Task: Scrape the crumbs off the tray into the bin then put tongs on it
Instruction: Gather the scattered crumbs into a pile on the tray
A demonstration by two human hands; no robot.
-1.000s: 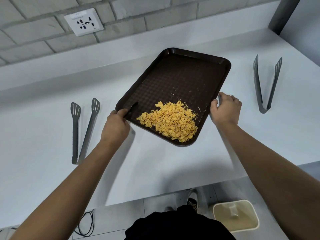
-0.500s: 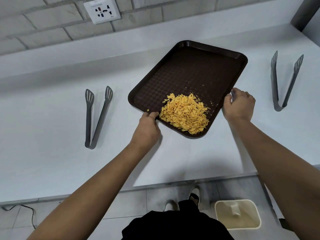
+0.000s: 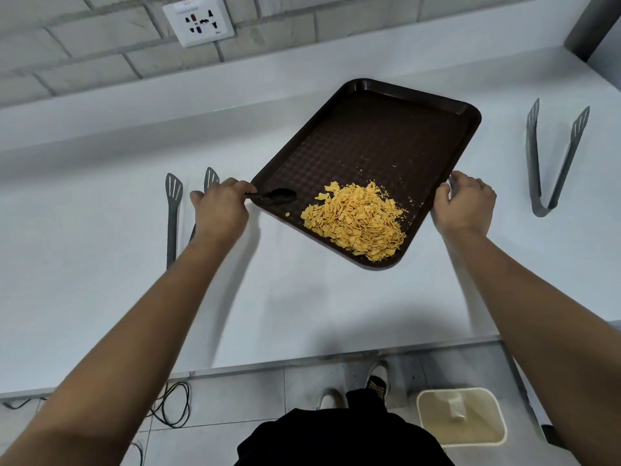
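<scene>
We see bare counter (image 3: 302, 304) at lower centre of the frame; tongs (image 3: 551, 156) flank the tray (image 3: 386, 136) left and right.

Tray (image 3: 386, 136): dark brown, looks like moulded plastic; floor carries a fine embossed grid texture, rim is smooth with a slight sheen.

Crumbs (image 3: 356, 220): dry, matt, yellow-orange flakes piled at the tray's near corner.

Spoon (image 3: 279, 196): black, glossy, plastic-looking, at the tray's left edge.

Tongs right of the tray (image 3: 551, 156): grey, matt, with slotted tips; metal or plastic cannot be told.

Tongs left of the tray (image 3: 174, 213): same grey matt finish.

Counter (image 3: 100, 264) under the tray: white, smooth, low sheen.

Wall (image 3: 84, 45) behind the tray: pale, rough, matt brick.

Bin (image 3: 462, 417) below the counter: cream, smooth, plastic-looking lid.
</scene>
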